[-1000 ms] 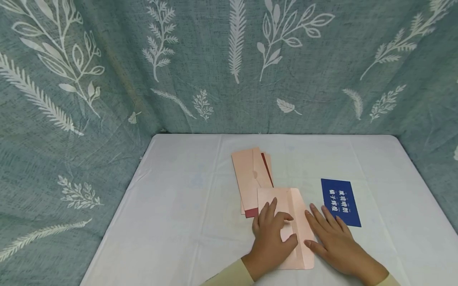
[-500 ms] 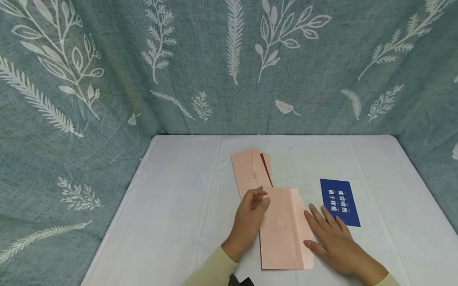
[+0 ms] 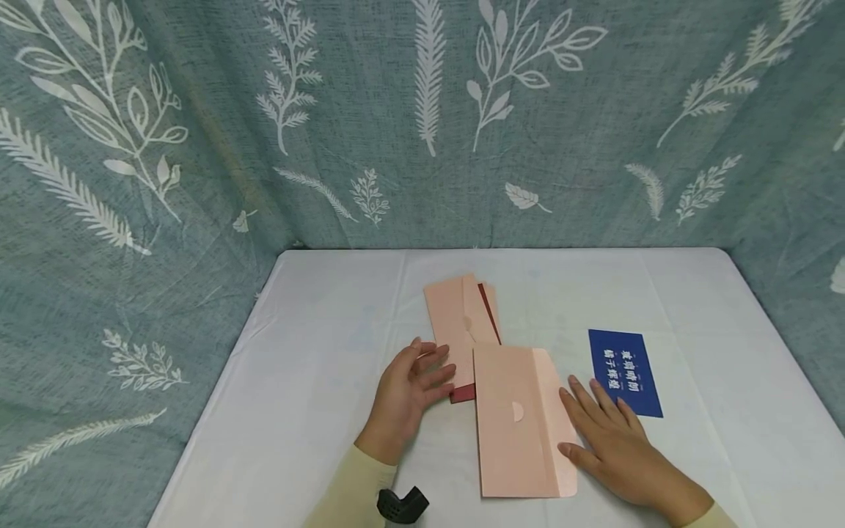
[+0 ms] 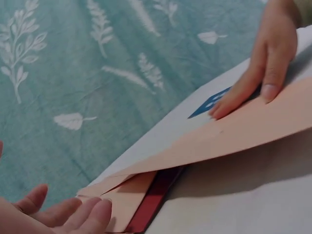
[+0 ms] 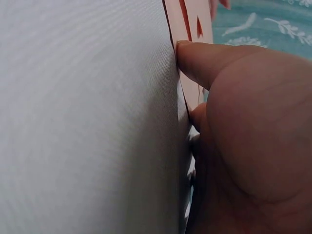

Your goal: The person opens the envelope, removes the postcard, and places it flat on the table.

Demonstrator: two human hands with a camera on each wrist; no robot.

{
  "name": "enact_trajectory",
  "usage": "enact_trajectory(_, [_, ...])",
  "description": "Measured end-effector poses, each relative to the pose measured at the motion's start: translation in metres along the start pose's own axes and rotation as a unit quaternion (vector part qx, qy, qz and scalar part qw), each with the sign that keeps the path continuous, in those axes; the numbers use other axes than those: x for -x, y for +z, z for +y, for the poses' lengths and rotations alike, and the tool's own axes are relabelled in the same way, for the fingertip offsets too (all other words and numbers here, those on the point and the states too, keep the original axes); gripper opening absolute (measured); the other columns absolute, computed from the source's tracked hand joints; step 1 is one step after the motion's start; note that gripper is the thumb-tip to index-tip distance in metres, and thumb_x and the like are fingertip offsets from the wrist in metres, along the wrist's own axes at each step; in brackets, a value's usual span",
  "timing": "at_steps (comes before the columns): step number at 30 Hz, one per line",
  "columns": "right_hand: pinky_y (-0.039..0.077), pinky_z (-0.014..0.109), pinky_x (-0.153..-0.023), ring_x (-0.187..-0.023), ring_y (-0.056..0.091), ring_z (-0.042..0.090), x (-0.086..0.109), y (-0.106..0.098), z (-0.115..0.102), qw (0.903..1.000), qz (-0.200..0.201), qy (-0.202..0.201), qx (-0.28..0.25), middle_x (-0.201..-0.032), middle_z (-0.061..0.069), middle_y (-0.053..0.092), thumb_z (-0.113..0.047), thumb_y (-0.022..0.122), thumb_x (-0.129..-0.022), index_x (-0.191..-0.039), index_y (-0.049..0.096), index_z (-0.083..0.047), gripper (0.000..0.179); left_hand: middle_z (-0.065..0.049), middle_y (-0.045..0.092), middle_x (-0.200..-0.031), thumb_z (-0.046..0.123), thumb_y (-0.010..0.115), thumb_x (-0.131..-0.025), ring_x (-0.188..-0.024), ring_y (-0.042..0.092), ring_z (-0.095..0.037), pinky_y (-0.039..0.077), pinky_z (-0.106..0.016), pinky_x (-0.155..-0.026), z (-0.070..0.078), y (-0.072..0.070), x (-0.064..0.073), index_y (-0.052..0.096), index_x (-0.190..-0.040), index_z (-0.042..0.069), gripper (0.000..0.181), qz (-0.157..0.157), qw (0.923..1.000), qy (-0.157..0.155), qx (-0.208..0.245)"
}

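Note:
A pink envelope [image 3: 508, 440] lies on the white table, its flap [image 3: 557, 433] unfolded to the right and a half-round notch near its middle. My right hand [image 3: 614, 451] lies with fingers spread, thumb and index fingertips on the flap's edge; the right wrist view shows the thumb [image 5: 195, 56] on the paper. My left hand [image 3: 409, 389] is beside the left edge of a pile of pink envelopes [image 3: 455, 315], fingers loosely bent, holding nothing. In the left wrist view the front envelope's near edge rises above the table, over a dark red strip [image 4: 151, 202].
A blue card [image 3: 626, 372] with white characters lies just beyond my right fingers. Several pink envelopes with red edges overlap behind the front one. A leaf-patterned green curtain [image 3: 370, 110] hangs behind the table [image 3: 317, 352]. A black device [image 3: 403, 506] sits at my left wrist.
My left hand has moved off the front envelope to the left, uncovering its notch and the pile's red lower edge. My right hand stays on the flap.

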State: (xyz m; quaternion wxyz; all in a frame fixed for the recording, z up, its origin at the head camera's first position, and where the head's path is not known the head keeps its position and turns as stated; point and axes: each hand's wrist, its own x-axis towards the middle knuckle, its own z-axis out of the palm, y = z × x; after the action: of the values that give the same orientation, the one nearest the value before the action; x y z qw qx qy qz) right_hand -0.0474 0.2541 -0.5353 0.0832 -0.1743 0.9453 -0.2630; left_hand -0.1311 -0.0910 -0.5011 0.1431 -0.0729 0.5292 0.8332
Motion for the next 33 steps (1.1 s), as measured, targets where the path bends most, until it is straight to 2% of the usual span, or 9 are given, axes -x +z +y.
enact_trajectory(6, [-0.004,0.071,-0.122,-0.164,0.001,0.043,-0.001,0.001,0.001,1.0000,0.000,0.000,0.003,-0.180,0.013,0.015,-0.050,0.060,-0.111,-0.173,0.030,-0.014,0.078,-0.027,0.058,-0.146,0.050,0.057,-0.111,-0.132,0.060,-0.046,0.058,-0.050,-0.098,0.009,-0.012,-0.004,0.048,-0.139,-0.007,0.064,0.030,0.9990,-0.019,0.026])
enact_trajectory(15, [-0.004,0.071,-0.122,-0.164,0.000,0.041,-0.001,0.001,0.002,1.0000,-0.001,0.005,-0.003,-0.180,0.012,0.015,-0.052,0.060,-0.110,-0.173,0.031,-0.016,0.078,-0.034,0.051,-0.152,0.050,0.052,-0.113,-0.134,0.059,-0.047,0.056,-0.051,-0.101,0.008,-0.022,-0.013,0.042,-0.144,-0.009,0.068,0.022,0.9982,-0.043,0.036])
enact_trajectory(25, [-0.003,0.071,-0.122,-0.164,0.000,0.042,-0.001,0.001,0.002,1.0000,0.001,0.004,-0.007,-0.180,0.012,0.015,-0.052,0.060,-0.110,-0.173,0.031,-0.015,0.078,-0.032,0.054,-0.151,0.053,0.053,-0.111,-0.135,0.059,-0.041,0.058,-0.050,-0.095,0.010,-0.025,-0.018,0.042,-0.140,-0.004,0.065,0.014,0.9967,-0.066,0.046])
enact_trajectory(33, [-0.004,0.071,-0.122,-0.164,0.000,0.041,-0.001,0.002,0.003,1.0000,-0.001,0.007,-0.006,-0.181,0.011,0.015,-0.052,0.060,-0.110,-0.173,0.031,-0.016,0.079,-0.025,0.064,-0.141,0.047,0.055,-0.112,-0.122,0.067,-0.036,0.059,-0.046,-0.091,0.010,-0.022,-0.020,0.042,-0.144,-0.006,0.063,0.012,0.9974,-0.054,0.046])
